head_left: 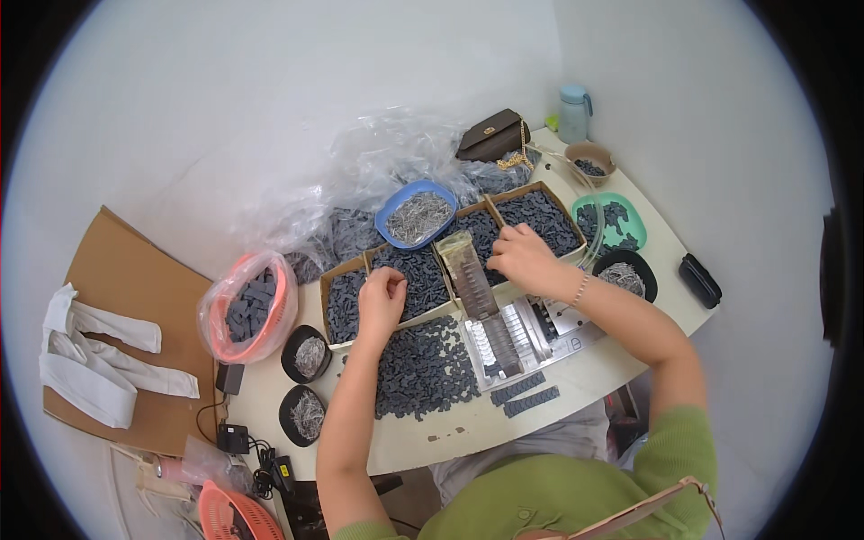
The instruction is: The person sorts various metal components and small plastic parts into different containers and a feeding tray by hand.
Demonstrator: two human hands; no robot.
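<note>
Cream tabletop (396, 447) beneath your hands. Left hand (382, 299) pinched over dark-grey pieces (421, 277) in a cardboard box (432, 315), right hand (529, 259) curled over the neighbouring box (565, 214); can't tell if either grips anything. Metal jig (526, 326) sits nearer you than right hand.

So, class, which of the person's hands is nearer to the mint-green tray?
Right. The right hand is left of the mint-green tray; the left hand is much farther left.

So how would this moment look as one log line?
left hand: over left carton, dark pieces | right hand: over right carton, dark pieces | between hands: translucent ribbed block | grip: unclear
</note>
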